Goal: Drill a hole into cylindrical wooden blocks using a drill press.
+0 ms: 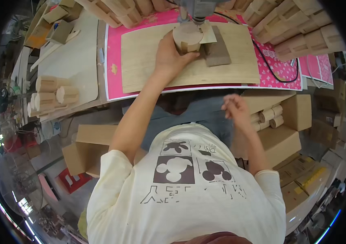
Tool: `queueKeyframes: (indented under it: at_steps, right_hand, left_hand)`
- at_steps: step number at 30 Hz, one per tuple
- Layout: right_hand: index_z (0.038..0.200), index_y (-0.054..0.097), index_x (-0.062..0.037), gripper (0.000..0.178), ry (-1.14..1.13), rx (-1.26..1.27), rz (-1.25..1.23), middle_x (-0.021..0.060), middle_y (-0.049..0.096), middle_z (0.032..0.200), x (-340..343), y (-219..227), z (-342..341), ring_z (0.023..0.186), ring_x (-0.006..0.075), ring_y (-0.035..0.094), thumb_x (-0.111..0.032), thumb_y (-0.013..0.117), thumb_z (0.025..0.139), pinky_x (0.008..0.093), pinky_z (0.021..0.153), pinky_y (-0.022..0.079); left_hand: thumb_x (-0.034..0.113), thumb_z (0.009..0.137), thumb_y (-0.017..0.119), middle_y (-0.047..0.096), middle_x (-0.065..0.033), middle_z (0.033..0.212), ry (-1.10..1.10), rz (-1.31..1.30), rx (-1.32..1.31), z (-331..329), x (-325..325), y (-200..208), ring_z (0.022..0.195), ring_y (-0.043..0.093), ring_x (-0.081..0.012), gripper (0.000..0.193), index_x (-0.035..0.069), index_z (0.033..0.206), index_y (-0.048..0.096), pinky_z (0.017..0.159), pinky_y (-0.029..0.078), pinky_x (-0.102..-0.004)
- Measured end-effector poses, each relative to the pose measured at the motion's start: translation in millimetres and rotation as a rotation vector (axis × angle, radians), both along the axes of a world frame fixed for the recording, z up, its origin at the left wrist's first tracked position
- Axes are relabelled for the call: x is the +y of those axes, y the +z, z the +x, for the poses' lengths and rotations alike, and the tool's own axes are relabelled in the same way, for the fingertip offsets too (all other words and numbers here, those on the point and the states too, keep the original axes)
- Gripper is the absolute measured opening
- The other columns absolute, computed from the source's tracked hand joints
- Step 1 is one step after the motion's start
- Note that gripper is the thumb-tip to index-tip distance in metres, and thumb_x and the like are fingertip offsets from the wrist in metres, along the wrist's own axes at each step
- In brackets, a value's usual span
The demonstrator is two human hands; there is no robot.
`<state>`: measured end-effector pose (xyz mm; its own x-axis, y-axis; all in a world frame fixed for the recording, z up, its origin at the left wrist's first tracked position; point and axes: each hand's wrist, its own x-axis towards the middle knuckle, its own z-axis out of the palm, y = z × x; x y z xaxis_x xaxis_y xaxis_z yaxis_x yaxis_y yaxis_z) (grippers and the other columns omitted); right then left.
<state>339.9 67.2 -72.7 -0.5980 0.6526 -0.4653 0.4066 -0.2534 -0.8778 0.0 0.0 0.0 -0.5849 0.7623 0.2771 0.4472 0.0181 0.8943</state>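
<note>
My left hand (172,57) is wrapped around a short wooden cylinder (188,34) with a notch in its side. The cylinder stands on a flat wooden board (148,61), directly below the metal head of a machine (199,12). Touching its right side is a small pale metal plate (209,33), which sits over a grey-brown block (218,51). My right hand (236,109) hangs in front of the table edge, its fingers curled in and no object visible in them. Close to it, a cardboard box (297,112) holds several wooden cylinders (270,114).
Pink patterned sheeting (114,49) covers the table under the board. Stacked notched wooden pieces (299,24) line the back right, and more cylinders (55,94) stand on the left table. A black cable (264,61) runs along the right. An open carton (93,136) sits below left.
</note>
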Motion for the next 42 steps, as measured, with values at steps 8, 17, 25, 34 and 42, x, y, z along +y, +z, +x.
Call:
queueKeyframes:
  at_steps: [8, 17, 25, 34, 42]
  right_hand:
    - [0.128, 0.078, -0.0058, 0.037, -0.179, 0.439, 0.678, 0.0002, 0.076, 0.1, 146, 207, -155, 0.079, 0.0076, 0.062, -0.039, 0.065, 0.116, 0.0271, 0.069, 0.048]
    - [0.116, 0.084, -0.0106, 0.033, -0.064, 0.651, 0.463, -0.0026, 0.074, 0.095, 177, 275, -271, 0.07, 0.0068, 0.055, -0.04, 0.069, 0.113, 0.0266, 0.062, 0.04]
    - [0.119, 0.077, -0.0046, 0.028, -0.003, 0.573, 0.962, -0.0005, 0.072, 0.095, 129, 239, -175, 0.076, 0.0077, 0.061, -0.028, 0.061, 0.119, 0.0245, 0.068, 0.047]
    - [0.133, 0.073, -0.0021, 0.024, -0.079, 0.891, 1.007, 0.0065, 0.078, 0.11, 102, 187, -174, 0.09, 0.0103, 0.068, -0.015, 0.056, 0.121, 0.0266, 0.076, 0.051]
    - [0.127, 0.076, -0.0127, 0.022, 0.065, 0.642, 0.532, -0.0059, 0.067, 0.095, 166, 271, -243, 0.072, 0.0045, 0.055, -0.028, 0.062, 0.119, 0.0239, 0.062, 0.042]
  left_hand:
    - [0.021, 0.074, 0.106, 0.081, -0.0196, 0.124, 0.052, 0.086, 0.145, -5, 9, -5, 0.117, 0.077, -0.0403, 0.072, 0.001, 0.135, 0.072, 0.102, 0.061, -0.0474]
    - [0.028, 0.075, 0.106, 0.077, -0.0208, 0.129, 0.08, -0.013, 0.129, -3, 5, -23, 0.121, 0.072, -0.0443, 0.085, 0.004, 0.146, 0.065, 0.103, 0.059, -0.052]
    - [0.031, 0.075, 0.106, 0.076, -0.0232, 0.127, 0.093, -0.022, 0.185, -3, 5, -24, 0.119, 0.071, -0.0466, 0.083, 0.004, 0.142, 0.065, 0.101, 0.058, -0.0552]
    - [0.033, 0.075, 0.106, 0.075, -0.0241, 0.126, 0.096, -0.026, 0.227, -6, 6, -32, 0.118, 0.07, -0.0476, 0.089, 0.004, 0.146, 0.062, 0.101, 0.058, -0.0562]
    - [0.033, 0.075, 0.106, 0.075, -0.0249, 0.127, 0.087, -0.018, 0.224, -5, 6, -30, 0.119, 0.07, -0.0482, 0.091, 0.003, 0.148, 0.061, 0.101, 0.058, -0.0561]
